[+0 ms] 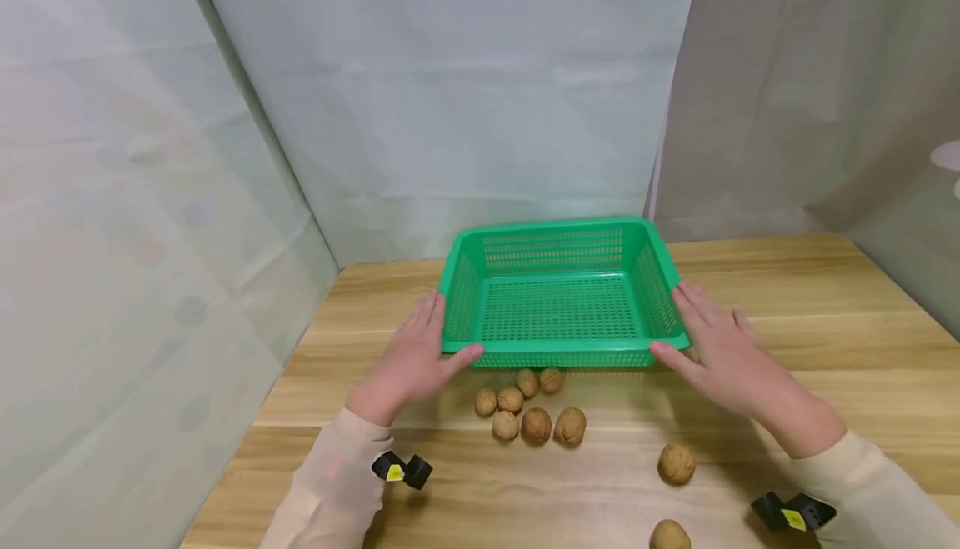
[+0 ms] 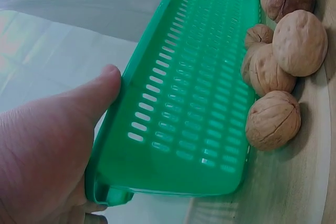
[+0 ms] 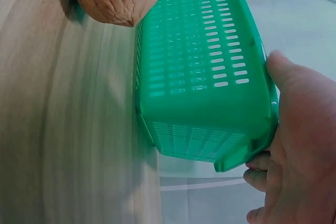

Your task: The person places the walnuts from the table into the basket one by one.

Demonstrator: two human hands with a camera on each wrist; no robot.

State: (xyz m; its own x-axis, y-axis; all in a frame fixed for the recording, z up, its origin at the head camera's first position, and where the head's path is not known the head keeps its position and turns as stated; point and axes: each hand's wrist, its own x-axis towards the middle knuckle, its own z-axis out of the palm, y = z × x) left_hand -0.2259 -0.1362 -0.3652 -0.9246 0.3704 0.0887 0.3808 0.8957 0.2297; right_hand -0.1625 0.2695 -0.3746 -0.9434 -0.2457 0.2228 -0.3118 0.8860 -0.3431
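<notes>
A green plastic basket (image 1: 558,347) with slotted walls rests on the wooden table, and nothing lies inside it. My left hand (image 1: 412,357) holds its near left corner, thumb on the front rim and fingers along the side. At the near right corner my right hand (image 1: 731,357) grips the rim, its thumb (image 3: 283,69) on the front edge and some fingertips (image 3: 257,174) showing below the rim. Several walnuts (image 1: 536,426) lie in a loose cluster just before the basket, closer to the left hand. Two more walnuts (image 1: 677,463) sit apart, nearer the right wrist.
The wooden table (image 1: 810,307) runs back to a pale hanging sheet (image 1: 517,116) close behind the basket. Another light sheet (image 1: 150,241) borders the table's left side. Small black devices (image 1: 405,470) are worn at both wrists.
</notes>
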